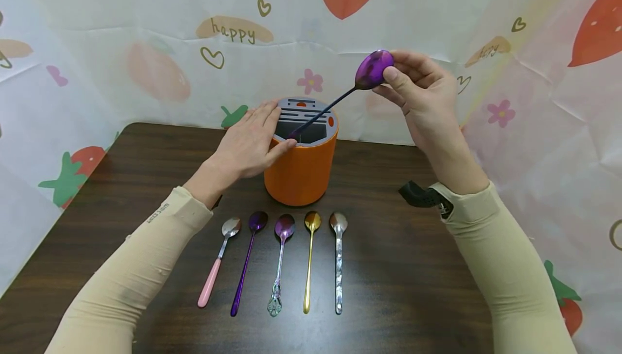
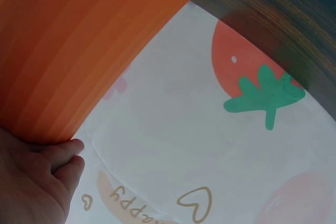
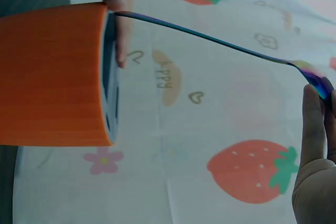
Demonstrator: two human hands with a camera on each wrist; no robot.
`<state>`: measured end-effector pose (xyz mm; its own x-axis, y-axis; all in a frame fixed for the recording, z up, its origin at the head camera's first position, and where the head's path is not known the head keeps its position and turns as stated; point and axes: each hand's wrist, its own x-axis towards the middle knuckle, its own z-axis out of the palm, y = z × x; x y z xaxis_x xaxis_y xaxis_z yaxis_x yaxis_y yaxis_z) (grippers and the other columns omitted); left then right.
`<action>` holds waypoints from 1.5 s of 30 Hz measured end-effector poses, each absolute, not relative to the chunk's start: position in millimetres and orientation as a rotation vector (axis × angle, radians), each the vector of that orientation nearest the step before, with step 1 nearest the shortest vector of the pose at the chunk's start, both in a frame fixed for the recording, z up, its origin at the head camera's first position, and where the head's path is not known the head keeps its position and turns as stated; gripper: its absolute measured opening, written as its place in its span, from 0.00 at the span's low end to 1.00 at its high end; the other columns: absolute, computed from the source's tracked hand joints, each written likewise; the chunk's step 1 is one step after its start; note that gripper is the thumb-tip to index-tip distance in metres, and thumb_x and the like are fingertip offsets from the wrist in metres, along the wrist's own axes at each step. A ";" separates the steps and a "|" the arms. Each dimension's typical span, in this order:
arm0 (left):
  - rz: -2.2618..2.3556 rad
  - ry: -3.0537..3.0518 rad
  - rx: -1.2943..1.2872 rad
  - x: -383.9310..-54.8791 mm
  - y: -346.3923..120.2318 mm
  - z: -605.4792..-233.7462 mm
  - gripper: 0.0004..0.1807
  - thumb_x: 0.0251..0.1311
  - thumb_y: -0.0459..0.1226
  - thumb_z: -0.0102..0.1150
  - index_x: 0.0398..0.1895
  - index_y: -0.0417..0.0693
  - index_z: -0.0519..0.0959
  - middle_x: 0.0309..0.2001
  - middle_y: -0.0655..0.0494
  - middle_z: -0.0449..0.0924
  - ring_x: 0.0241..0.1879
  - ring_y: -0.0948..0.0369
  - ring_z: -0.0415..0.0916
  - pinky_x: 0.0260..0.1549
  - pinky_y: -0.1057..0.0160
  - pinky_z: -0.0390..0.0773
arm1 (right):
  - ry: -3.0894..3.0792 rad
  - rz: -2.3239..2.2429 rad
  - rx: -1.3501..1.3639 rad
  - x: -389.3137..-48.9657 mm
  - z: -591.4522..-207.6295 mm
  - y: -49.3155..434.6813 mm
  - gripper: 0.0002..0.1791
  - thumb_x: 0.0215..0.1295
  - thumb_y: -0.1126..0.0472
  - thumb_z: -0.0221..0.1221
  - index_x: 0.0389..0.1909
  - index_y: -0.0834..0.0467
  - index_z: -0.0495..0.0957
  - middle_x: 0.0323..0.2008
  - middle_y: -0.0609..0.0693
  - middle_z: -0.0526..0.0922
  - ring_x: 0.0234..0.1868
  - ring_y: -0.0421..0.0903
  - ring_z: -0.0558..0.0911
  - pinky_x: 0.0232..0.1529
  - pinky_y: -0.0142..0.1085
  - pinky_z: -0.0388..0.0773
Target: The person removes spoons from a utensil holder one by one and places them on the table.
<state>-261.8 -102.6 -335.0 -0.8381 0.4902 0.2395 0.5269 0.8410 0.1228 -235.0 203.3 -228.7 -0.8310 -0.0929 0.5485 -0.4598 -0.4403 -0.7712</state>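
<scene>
My right hand (image 1: pixel 423 89) pinches a purple long-handled spoon (image 1: pixel 373 69) by its bowl, up and to the right of an orange cylindrical utensil holder (image 1: pixel 301 176). The spoon slants down to the left, its handle end at the front compartment of the holder's grey slotted top. In the right wrist view the thin handle (image 3: pixel 210 38) reaches the holder's rim; how deep its tip goes is hidden. My left hand (image 1: pixel 248 141) rests on the left of the rim with extended fingers, thumb near the handle tip. Fingers of that hand (image 2: pixel 37 182) touch the holder's edge in the left wrist view.
Before the holder, a row of spoons lies on the dark wooden table (image 1: pixel 403 267): pink-handled (image 1: pixel 209 284), purple (image 1: pixel 239 289), ornate-handled (image 1: pixel 278 273), gold (image 1: pixel 308 267) and silver (image 1: pixel 338 267). A strawberry-print cloth (image 1: pixel 160 14) hangs behind and beside the table.
</scene>
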 end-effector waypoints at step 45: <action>-0.317 -2.805 -0.770 -262.0 -105.8 -336.4 0.51 0.76 0.67 0.36 0.81 0.32 0.52 0.82 0.39 0.48 0.82 0.45 0.45 0.80 0.46 0.47 | -2.026 2.666 0.332 -202.8 -358.7 288.6 0.11 0.75 0.72 0.58 0.49 0.60 0.87 0.44 0.51 0.89 0.39 0.43 0.88 0.43 0.33 0.86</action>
<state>-262.0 -105.8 -336.4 -0.8399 0.4758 0.2613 0.5221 0.8398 0.1489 -202.8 288.6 -358.7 -0.9560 -0.2927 0.0209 0.0582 -0.2592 -0.9641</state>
